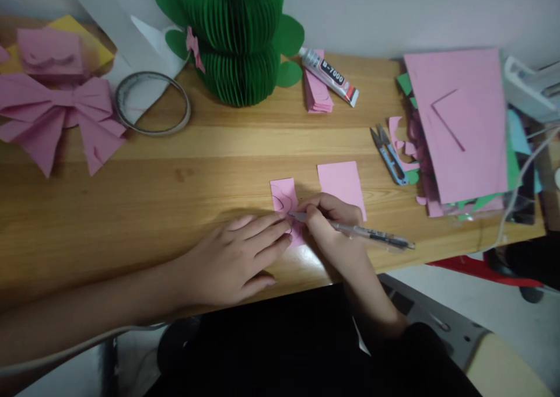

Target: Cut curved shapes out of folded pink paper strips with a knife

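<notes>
My right hand is closed around a clear pen, its tip resting on a small pink paper piece that bears dark curved pen lines. My left hand lies flat with fingers stretched out, pressing the lower edge of that same pink piece onto the wooden table. A second pink paper rectangle lies just to the right, partly behind my right hand.
Blue thread snips and a stack of pink and green sheets lie at the right. A glue tube on pink slips, a green paper cactus, a tape ring and a pink paper bow sit behind.
</notes>
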A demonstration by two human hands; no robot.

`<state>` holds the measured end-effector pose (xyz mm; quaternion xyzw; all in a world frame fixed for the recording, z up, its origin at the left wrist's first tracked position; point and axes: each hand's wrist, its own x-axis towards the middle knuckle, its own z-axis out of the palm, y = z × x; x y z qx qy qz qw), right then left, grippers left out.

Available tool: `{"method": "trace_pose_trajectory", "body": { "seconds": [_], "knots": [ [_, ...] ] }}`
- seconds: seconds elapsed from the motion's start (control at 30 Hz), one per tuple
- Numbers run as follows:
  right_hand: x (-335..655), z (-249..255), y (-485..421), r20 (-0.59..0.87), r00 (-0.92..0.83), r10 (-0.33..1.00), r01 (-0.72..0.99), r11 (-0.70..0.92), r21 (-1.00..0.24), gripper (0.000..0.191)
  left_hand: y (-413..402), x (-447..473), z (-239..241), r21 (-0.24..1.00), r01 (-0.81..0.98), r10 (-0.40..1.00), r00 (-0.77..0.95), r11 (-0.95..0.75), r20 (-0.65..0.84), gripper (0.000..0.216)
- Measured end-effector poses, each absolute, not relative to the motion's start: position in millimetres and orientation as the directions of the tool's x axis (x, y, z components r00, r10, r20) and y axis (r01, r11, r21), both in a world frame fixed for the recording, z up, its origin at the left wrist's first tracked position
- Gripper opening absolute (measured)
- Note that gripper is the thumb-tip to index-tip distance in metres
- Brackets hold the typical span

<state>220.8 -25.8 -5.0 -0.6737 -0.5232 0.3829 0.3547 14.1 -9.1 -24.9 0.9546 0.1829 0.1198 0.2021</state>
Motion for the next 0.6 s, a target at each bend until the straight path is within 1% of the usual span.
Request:
{"method": "trace_pose_trajectory", "body": {
  "seconds": [0.17,0.4,0.6],
  "knots": [
    [219.4,-5.5,-26.7,-0.099,0.161,0.982,0.453,-0.162,-0.877,0.020,-8.9,14.5,-23.8,0.406,0.300,0.387,0.909,-0.864,0.152,0.046],
    [221.0,-6.4,-29.4,-0.153,0.206,0.967,0.422,-0.228,-0.877,0.018,-8.0,15.1,-22.4,0.404,0.302,0.389,0.909,-0.863,0.151,0.046],
    [223.9,-7.0,-32.0,-0.151,0.207,0.967,0.418,-0.227,-0.880,0.019,-8.5,14.5,-22.2,0.390,0.306,0.385,0.912,-0.868,0.143,0.045]
  ]
}}
